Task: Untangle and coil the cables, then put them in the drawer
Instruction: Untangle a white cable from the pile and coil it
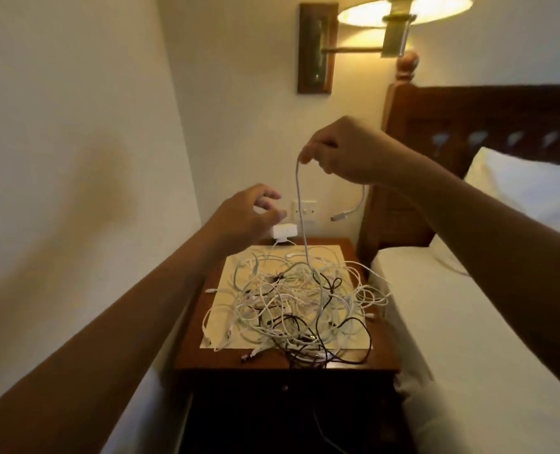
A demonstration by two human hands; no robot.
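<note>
Right hand (347, 152) pinches 1 white cable (301, 217), held high over the tangle (298, 299) on the nightstand (206, 355). Left hand (249, 214) hovers open beside it, holding nothing. Pulling higher could cinch knots tight or drag the whole heap off, since loops overhang the front edge and the bed (452, 306) side.

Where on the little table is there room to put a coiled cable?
The bare wood strip of the nightstand left of the cream mat, and its front left corner, are free. The mat's middle and right side are crowded: the cable tangle spills over the right edge toward the bed.
</note>
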